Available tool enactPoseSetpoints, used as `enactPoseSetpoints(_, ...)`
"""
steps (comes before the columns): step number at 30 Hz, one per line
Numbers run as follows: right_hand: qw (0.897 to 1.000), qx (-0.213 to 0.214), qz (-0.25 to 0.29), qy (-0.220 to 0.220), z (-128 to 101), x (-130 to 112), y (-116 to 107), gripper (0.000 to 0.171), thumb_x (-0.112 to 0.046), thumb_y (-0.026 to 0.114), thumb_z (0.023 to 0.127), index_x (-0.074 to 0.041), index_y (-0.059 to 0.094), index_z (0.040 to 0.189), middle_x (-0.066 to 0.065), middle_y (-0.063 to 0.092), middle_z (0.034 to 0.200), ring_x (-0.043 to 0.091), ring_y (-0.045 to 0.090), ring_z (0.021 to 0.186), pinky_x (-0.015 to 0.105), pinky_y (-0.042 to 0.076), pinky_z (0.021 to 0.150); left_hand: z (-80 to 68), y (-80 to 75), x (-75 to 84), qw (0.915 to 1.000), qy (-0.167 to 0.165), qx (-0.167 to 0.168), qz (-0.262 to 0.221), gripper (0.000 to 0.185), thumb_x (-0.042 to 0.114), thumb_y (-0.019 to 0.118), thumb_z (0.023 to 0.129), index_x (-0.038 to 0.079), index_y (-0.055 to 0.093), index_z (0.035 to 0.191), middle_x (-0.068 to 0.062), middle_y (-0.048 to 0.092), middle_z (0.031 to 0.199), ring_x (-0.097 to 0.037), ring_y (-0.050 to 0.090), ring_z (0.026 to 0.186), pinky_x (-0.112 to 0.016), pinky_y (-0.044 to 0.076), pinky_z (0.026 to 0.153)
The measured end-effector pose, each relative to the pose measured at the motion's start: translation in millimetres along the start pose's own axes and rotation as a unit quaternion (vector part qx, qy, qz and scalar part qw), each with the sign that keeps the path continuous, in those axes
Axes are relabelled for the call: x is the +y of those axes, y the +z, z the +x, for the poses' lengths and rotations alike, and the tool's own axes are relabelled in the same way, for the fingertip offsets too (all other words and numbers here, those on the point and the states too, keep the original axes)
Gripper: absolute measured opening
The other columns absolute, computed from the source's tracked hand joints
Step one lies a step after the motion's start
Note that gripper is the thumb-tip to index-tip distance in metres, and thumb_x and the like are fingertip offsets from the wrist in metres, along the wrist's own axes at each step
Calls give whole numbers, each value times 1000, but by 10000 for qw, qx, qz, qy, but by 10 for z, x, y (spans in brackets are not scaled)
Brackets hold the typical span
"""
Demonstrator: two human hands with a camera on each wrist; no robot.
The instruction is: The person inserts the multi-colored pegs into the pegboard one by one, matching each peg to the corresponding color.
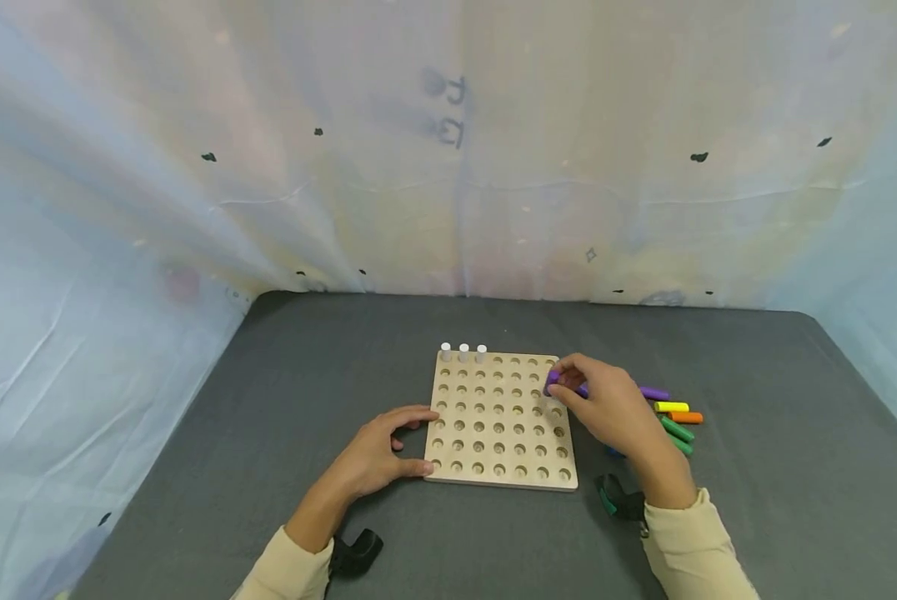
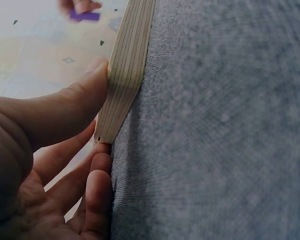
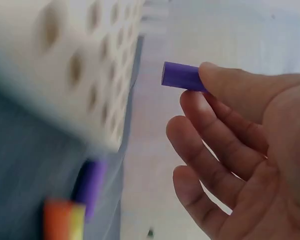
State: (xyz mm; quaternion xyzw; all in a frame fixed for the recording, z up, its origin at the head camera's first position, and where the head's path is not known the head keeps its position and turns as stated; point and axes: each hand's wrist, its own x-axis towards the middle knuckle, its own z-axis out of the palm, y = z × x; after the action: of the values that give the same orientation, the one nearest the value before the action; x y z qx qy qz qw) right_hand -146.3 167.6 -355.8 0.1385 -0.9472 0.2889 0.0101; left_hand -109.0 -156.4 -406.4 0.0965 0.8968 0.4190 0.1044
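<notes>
Two hands work at a wooden pegboard (image 1: pixel 499 421) near the middle of the bench (image 1: pixel 268 400). Right hand (image 1: pixel 606 408): its grip is clamped on a purple peg (image 3: pixel 182 76), pinched between thumb and fingertips over the board's far right corner. Left hand (image 1: pixel 377 454) grips the board's near left edge, thumb on top, fingers against its side. Three white pegs (image 1: pixel 463 352) stand in the far left holes. Purple, yellow, orange and green loose pegs (image 1: pixel 674 417) lie just right of the board.
</notes>
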Motion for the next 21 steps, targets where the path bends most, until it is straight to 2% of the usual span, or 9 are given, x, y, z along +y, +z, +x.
enactPoseSetpoints(6, 9996, -45, 1, -296, 215, -321, 196, 15, -28, 71, 93, -19, 69, 106, -4, 71, 95, 15, 64, 88, 31, 47, 67, 5, 9, 6, 9999, -121, 32, 36, 65, 20, 90, 71, 33, 65, 129, 1, 60, 138, -19, 56, 118, -34, 48, 87)
enactPoseSetpoints(11, 9989, -175, -71, -426, 390, -538, 315, 14, -31, 71, 93, -22, 70, 105, -6, 71, 92, 10, 62, 79, 28, 47, 64, 12, -1, 33, 9998, -175, 43, 17, 64, 21, 90, 72, 32, 65, 129, 1, 61, 136, -18, 56, 116, -34, 48, 86)
enactPoseSetpoints(14, 9984, -205, -19, -528, 490, -626, 372, 15, -31, 72, 93, -21, 71, 105, -5, 71, 91, 9, 60, 73, 27, 46, 61, 11, -11, 43, 9998, -188, 41, 6, 64, 21, 90, 72, 32, 65, 129, 2, 59, 139, -18, 56, 116, -34, 48, 86)
enactPoseSetpoints(21, 9977, -245, 193, -603, 668, -692, 546, 17, -29, 73, 92, -20, 72, 107, -6, 72, 93, 8, 58, 72, 27, 46, 62, 12, -1, 39, 9998, -212, -29, -38, 62, 21, 90, 72, 32, 65, 129, 2, 60, 139, -18, 56, 117, -34, 47, 87)
